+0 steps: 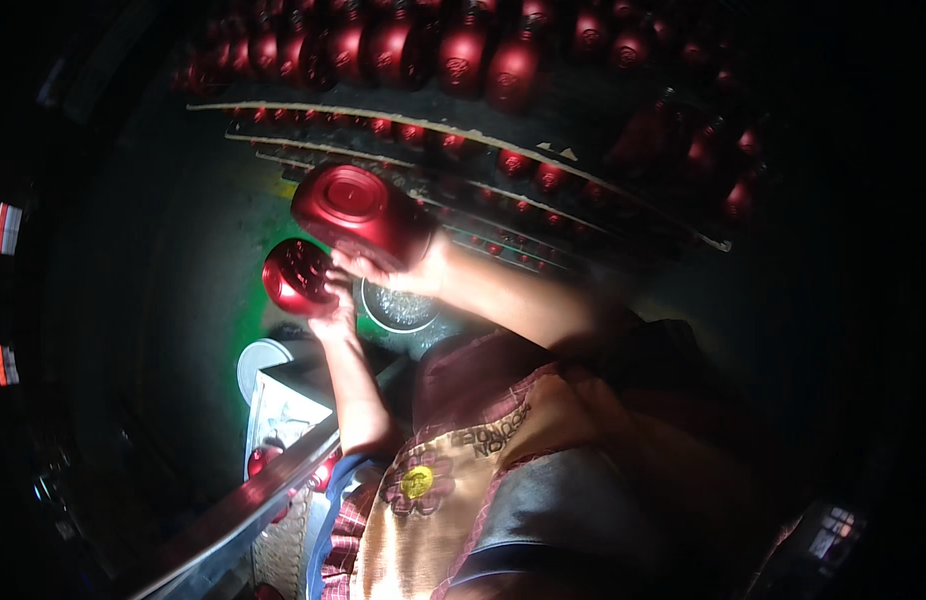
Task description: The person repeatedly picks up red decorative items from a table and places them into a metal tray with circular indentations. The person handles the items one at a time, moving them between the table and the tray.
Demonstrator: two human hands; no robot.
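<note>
In my right hand is a glossy red bottle, tilted so that its rounded base faces up toward me. Just below and to the left, my left hand grips a second red bottle, with dark reflections or relief on its side. The fingers of both hands are closed round the bottles, and the two bottles are close together. My right hand and forearm hide the neck end of the first bottle. The neck of the second cannot be made out.
Rows of red bottles stand on tiered shelves with pale edges ahead. Below my hands is a round metal-rimmed container. A metal rail runs at lower left, beside a pale box and more red items. Surroundings are dark.
</note>
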